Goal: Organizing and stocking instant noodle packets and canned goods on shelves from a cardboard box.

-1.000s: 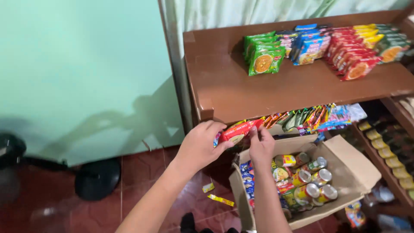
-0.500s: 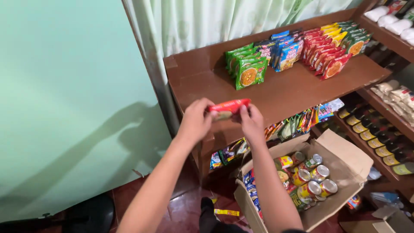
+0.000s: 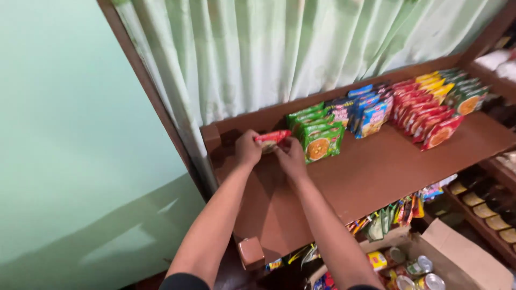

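Near the middle of the frame, both hands held one red packet (image 3: 272, 139) just above the back left part of the brown wooden shelf (image 3: 376, 172). The left hand (image 3: 248, 149) had its grip clamped on the packet's left end, and the right hand (image 3: 290, 157) had its grip clamped on the right end and lower edge, so the packet ran almost level between them, tilted a little up to the right. It sat just beside the first of the green packets (image 3: 318, 140), which stood upright in a short row toward the curtain (image 3: 279, 48) in the upper half of the frame. Further right along the shelf stood blue packets (image 3: 370, 115) and then red and yellow packets (image 3: 430, 110), all leaning the same way.

The red packet looked light and soft, a thin glossy wrapper that would crinkle and could slip under a loose hold; its contents seemed likely to crush if squeezed hard. Taking it by the sealed ends, as both hands did, seemed the safest hold. At the lower right of the frame an open cardboard box (image 3: 467, 258) held small tins (image 3: 424, 274), with more sachets hanging under the shelf edge
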